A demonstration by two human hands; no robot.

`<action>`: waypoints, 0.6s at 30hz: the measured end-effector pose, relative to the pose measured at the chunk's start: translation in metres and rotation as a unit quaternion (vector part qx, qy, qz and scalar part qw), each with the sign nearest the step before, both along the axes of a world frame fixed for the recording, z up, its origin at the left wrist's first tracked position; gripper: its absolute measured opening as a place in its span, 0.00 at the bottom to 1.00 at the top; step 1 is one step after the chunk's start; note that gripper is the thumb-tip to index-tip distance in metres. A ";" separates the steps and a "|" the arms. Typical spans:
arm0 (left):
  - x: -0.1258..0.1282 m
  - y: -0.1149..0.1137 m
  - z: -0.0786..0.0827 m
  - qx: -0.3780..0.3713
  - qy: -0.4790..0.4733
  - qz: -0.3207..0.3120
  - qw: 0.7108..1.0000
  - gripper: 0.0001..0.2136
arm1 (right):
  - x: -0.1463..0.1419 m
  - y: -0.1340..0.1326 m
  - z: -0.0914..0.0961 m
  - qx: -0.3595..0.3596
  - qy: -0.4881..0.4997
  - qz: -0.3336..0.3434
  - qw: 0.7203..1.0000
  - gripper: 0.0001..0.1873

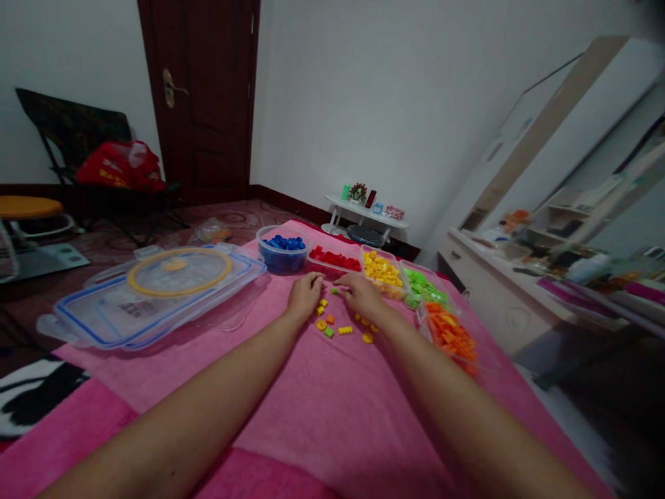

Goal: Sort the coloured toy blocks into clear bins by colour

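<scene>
My left hand rests low over the pink cloth with its fingers curled together; what they hold, if anything, is hidden. Facing it, my right hand has its fingers bent inward around a small green building block at the fingertips. Between and below the hands lie several loose pieces: a yellow block, an orange block, another green block and a round yellow piece. Some yellow pieces are partly covered by my right wrist.
Beyond the hands stand a round tub of blue pieces and boxes of red pieces, yellow pieces, green pieces and orange pieces. Stacked clear lids lie at left on the pink cloth.
</scene>
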State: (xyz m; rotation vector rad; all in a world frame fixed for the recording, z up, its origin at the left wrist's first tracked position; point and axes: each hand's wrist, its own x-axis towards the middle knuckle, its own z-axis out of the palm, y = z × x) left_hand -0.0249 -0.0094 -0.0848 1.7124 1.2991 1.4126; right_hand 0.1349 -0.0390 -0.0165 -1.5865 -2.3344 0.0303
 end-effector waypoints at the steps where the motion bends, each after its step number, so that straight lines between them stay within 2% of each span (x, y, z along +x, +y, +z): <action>1: 0.000 0.001 -0.001 0.003 -0.006 -0.002 1.000 0.13 | -0.008 0.001 -0.009 -0.003 0.005 0.002 1.000 0.19; 4: -0.001 0.002 -0.003 -0.005 -0.030 -0.008 0.999 0.13 | -0.019 0.006 -0.023 -0.007 0.024 -0.013 1.000 0.16; 8: -0.001 0.004 -0.003 -0.014 -0.044 -0.010 0.999 0.13 | -0.015 0.000 -0.011 -0.002 0.059 -0.023 0.998 0.12; 10: 0.000 0.004 -0.003 -0.007 -0.035 -0.006 0.999 0.13 | -0.015 -0.013 0.000 -0.010 0.075 -0.009 0.997 0.12; 13: 0.000 0.004 -0.002 -0.001 -0.023 -0.003 1.000 0.13 | -0.022 -0.040 0.009 -0.063 0.066 0.023 0.996 0.09; 15: 0.001 0.003 -0.003 -0.005 -0.028 -0.005 1.000 0.13 | -0.030 -0.058 0.005 -0.094 0.030 0.027 0.995 0.08; 18: 0.001 0.003 -0.004 -0.009 -0.038 -0.009 0.999 0.13 | -0.041 -0.078 -0.008 -0.082 -0.010 -0.002 0.997 0.09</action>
